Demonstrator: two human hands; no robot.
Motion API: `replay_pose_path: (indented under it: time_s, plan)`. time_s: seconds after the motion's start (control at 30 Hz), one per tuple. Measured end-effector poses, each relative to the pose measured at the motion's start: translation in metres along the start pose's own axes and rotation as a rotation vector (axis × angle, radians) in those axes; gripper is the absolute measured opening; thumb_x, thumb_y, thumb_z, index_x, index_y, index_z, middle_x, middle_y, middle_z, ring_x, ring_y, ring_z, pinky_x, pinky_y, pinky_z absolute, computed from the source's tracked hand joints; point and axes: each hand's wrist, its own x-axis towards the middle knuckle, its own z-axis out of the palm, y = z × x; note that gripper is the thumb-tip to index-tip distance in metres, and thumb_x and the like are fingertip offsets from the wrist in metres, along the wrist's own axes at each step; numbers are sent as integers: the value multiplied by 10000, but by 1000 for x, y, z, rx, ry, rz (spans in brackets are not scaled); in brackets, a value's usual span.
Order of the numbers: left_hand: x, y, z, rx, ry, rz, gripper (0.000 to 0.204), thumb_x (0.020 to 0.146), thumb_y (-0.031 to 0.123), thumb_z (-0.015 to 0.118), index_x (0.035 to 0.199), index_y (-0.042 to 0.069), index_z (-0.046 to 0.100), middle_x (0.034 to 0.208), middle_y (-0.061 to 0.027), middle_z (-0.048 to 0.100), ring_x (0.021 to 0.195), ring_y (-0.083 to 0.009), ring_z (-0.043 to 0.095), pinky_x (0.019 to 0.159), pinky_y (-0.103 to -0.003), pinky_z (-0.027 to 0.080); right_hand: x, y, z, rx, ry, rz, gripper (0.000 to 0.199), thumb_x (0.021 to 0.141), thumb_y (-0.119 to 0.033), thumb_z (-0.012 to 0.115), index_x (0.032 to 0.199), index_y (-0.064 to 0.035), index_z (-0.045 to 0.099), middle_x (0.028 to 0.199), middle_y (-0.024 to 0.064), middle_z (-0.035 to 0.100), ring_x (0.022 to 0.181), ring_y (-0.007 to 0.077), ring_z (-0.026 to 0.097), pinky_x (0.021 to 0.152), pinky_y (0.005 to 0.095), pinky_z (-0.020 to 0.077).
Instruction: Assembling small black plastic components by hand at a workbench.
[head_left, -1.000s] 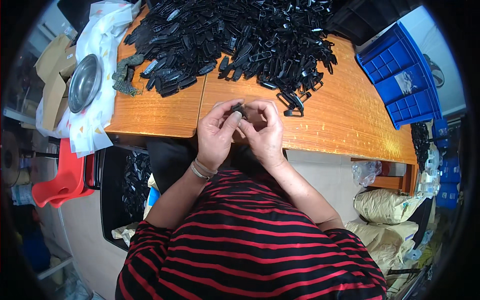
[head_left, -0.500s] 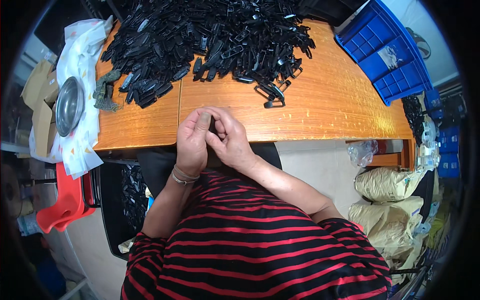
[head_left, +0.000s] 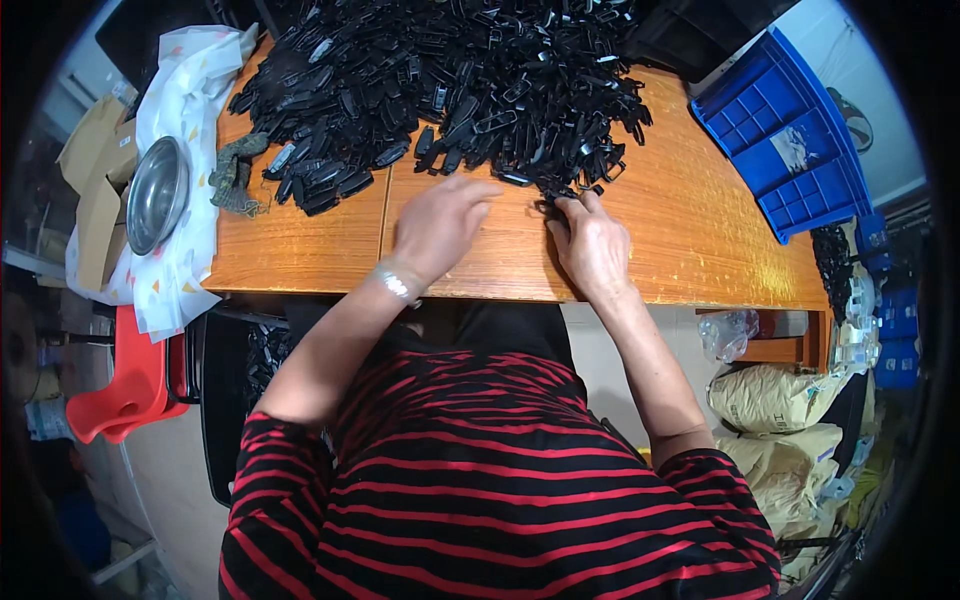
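Black plastic clips in a big heap (head_left: 440,80) cover the far half of the wooden table (head_left: 300,250), spilling from left of centre to right of centre. Right hand (head_left: 592,245) lies palm down at the heap's near edge, fingertips (head_left: 570,207) touching a loose black clip (head_left: 560,195) at the fringe; fingers curled a little, whether it actually has hold of the piece I cannot tell. That clip is too small and tangled with its neighbours to give its long axis. Left hand (head_left: 437,225) hovers flat just left of it, fingers spread and pointing right toward the pile, holding nothing. Steel bowl (head_left: 157,193) sits on a white patterned cloth (head_left: 190,110) at the table's left end, a grey-green rag (head_left: 235,175) just beside the heap's left edge. Blue compartment bin (head_left: 790,150) on the far right corner, well apart from both hands. Bare wood runs along the near edge, both left and right of the hands; that is the open strip. Table's front edge is right below the wrists. Red plastic stool (head_left: 120,390) on the floor left, a black crate (head_left: 240,370) with more black parts under the table edge, tan sacks (head_left: 780,420) lower right. Silver bracelet (head_left: 395,283) on the left wrist, red-black striped shirt (head_left: 500,480) fills the bottom.
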Motion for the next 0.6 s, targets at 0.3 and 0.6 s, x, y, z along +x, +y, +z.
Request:
replay_pose_path:
  time_s: [0.3,0.6]
  plan:
    - [34,-21,29,420,-57,72,223,839,166,644,1061,163,665,817,-82,577,747,-300,616,644,-405,505,13,-6,14,32,-115,-51,171,820,-173,679,938,-53,649,906,134,596,754,342,633,656,429,524]
    - [5,-19,-14,326,-91,-18,114,857,173,643,955,125,676,824,-77,620,781,-290,636,640,-369,504,10,-11,11,197,-127,-139,162,803,-143,708,827,-21,605,798,131,593,699,335,611,601,420,490]
